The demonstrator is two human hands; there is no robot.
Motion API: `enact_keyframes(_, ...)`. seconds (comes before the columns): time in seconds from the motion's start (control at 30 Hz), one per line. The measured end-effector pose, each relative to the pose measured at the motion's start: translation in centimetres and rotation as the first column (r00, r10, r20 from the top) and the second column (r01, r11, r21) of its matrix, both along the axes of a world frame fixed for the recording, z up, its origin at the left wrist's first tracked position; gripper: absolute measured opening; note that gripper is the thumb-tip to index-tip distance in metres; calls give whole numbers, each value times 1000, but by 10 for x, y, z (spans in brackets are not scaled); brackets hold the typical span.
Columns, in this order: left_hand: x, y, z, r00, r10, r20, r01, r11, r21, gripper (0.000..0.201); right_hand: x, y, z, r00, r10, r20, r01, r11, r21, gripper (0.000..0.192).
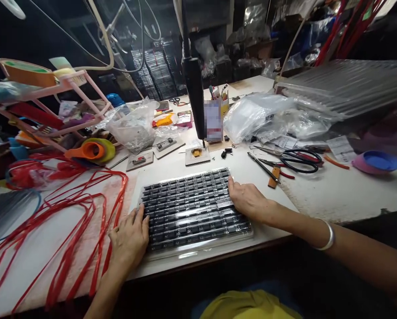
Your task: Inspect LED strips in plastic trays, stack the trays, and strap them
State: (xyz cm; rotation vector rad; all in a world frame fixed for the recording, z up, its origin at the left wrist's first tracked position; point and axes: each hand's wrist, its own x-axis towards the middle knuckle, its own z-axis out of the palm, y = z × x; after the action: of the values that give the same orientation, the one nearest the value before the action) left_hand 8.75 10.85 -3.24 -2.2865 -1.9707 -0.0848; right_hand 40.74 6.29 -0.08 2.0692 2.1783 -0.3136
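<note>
Yellow cloth (248, 305) fills the bottom edge of the view, just below the front lip of a white worktop (334, 195). Above it, two bare forearms reach onto a clear plastic tray (198, 250) packed with rows of small black components, which lies flat near the front edge of the worktop, slightly askew. At the tray's near left corner, the left hand (129, 239) lies palm down, fingers spread loosely and fingertips touching the tray's left edge; it grips nothing. On the tray's right side, the right hand (246, 198) rests with relaxed, slightly curled fingers lying on the component rows, closed on nothing; a silver bangle (328, 237) circles that wrist. Loops of red strapping (68, 212) sprawl over the worktop to the left of the tray. Beyond the tray, a black pole (194, 88) stands upright, with small fixture blocks (197, 154) lined up around its foot. Black-handled scissors (301, 160) and a pair of tweezers (263, 167) lie to the right, well apart from the tray. Behind them, crumpled clear plastic bags (258, 117) are heaped, and an orange tape dispenser (88, 150) sits at far left beneath a pink rack (68, 99).
</note>
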Motion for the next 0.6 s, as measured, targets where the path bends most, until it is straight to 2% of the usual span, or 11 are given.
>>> enact_keyframes(0.1, -6, 7, 7, 999, -47, 13, 47, 999, -6, 49, 7, -2, -8, 998, -24, -58, 27, 998, 57, 59)
enact_keyframes(0.2, -14, 15, 11, 993, -55, 101, 58, 998, -34, 50, 15, -9, -16, 988, -52, -148, 73, 987, 140, 51)
enact_keyframes(0.33, -27, 22, 2, 942, -110, 317, 109, 994, 20, 56, 21, -21, -20, 958, -130, -255, 195, 948, 251, 44)
enact_keyframes(0.47, -36, 22, -12, 850, -196, 489, 176, 981, 87, 58, 16, -27, -20, 937, -186, -294, 270, 922, 278, 43)
enact_keyframes(0.53, -37, 21, -13, 826, -192, 529, 181, 981, 73, 55, 12, -27, -20, 938, -193, -290, 275, 920, 279, 42)
enact_keyframes(0.6, -34, 19, -10, 839, -182, 514, 179, 982, 55, 53, 8, -27, -19, 943, -187, -276, 265, 924, 278, 41)
